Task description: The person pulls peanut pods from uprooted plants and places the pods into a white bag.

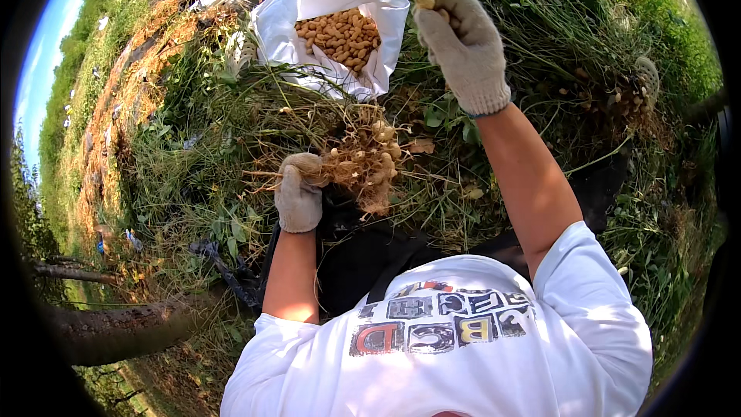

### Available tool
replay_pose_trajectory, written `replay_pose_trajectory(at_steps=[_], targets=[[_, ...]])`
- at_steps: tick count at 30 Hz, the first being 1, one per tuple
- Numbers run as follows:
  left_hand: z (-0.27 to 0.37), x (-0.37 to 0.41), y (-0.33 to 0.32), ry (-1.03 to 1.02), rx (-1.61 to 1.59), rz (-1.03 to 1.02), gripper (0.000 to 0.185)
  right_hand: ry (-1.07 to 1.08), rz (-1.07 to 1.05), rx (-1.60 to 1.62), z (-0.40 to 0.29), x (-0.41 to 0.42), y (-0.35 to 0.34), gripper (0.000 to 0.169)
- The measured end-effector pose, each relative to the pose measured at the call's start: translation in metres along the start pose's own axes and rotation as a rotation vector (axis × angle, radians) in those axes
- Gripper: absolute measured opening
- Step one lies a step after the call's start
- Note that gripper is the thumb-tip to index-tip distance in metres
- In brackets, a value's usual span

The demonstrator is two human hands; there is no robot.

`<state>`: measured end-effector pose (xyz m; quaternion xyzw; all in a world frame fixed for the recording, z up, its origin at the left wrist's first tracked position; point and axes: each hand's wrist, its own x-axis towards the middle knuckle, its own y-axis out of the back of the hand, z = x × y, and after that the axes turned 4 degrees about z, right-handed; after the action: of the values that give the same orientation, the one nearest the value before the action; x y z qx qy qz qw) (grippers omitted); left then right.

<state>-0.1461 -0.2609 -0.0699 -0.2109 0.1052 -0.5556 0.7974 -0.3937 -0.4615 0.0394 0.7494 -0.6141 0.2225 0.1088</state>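
Observation:
Both my hands wear pale knitted work gloves. My left hand [299, 192] grips the stems of an uprooted peanut plant [370, 162], whose roots and clustered pods point to the right. In my right hand [466, 49], raised to the right of the sack, are a few peanut pods [425, 0] between thumb and curled fingers. A white woven sack [278, 17] stands with its mouth wide, partly filled with loose tan peanuts [341, 37]. The right hand is beside the sack's rim, not over its mouth.
Pulled peanut plants [538, 52] lie heaped around the sack; more pods [628, 95] show among roots at the right. A tree trunk [127, 324] crosses the lower left. Black plastic sheeting [228, 272] lies near my left forearm. Orange soil [139, 75] stretches away on the left.

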Motion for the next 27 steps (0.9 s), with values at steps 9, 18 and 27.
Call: replay_pose_trajectory(at_steps=[9, 18, 27], targets=[[0.002, 0.015, 0.018, 0.020, -0.099, 0.000, 0.036, -0.748, -0.543, -0.100, 0.051, -0.034, -0.022, 0.044], [-0.003, 0.014, 0.022, 0.097, -0.089, -0.098, 0.039, -0.465, -0.214, -0.177, 0.039, -0.067, -0.027, 0.025], [-0.004, 0.012, 0.023, 0.105, -0.058, -0.033, 0.040, -0.721, 0.176, 0.062, 0.057, -0.031, 0.041, 0.023]])
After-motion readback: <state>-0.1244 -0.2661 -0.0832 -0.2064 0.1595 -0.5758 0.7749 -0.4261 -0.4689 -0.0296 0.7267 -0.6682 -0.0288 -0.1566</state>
